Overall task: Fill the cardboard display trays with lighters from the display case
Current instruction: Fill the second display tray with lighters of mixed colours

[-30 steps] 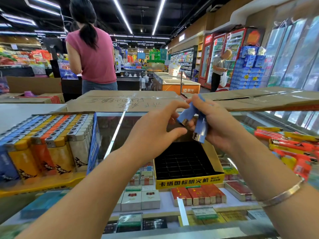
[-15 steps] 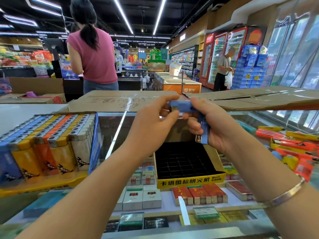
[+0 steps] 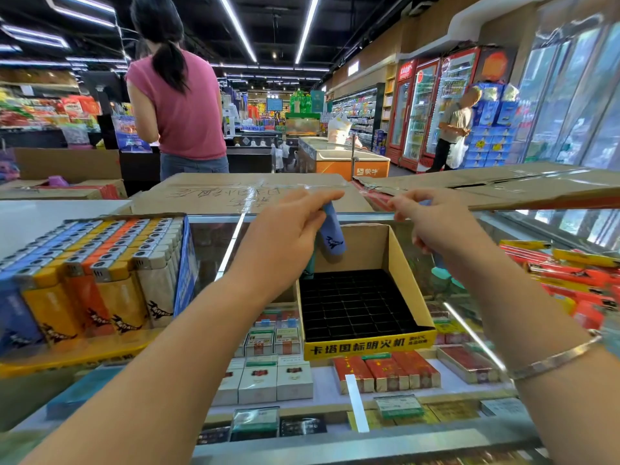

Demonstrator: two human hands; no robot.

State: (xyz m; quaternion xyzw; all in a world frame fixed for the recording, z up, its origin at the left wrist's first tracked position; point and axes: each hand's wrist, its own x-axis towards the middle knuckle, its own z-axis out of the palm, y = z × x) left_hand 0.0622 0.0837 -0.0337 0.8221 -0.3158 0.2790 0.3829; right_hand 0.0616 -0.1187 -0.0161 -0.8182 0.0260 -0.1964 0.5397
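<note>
1. Change: half a second ago both hands met on the blue lighters above the empty tray (image 3: 365,342). They have now drawn apart, so the bundle looks split and ready for slotting.
2. Left hand (image 3: 285,236): above the tray's back-left corner, wrist bent down, thumb and fingers pinching a blue lighter (image 3: 332,234) that hangs base-down over the tray's back wall. A teal one may sit behind it; view poor.
3. Right hand (image 3: 432,223): above the tray's back-right corner, fingers curled. A sliver of blue shows at the fingertips and below the palm, so it probably grips a lighter, mostly hidden.
4. Tray: black grid, every cell vacant. Filling not yet begun.
5. Full tray (image 3: 100,276): well left of the empty tray, rows packed with blue, yellow, orange and cream lighters.
6. Loose red and yellow lighters (image 3: 570,273): right of the tray.
</note>
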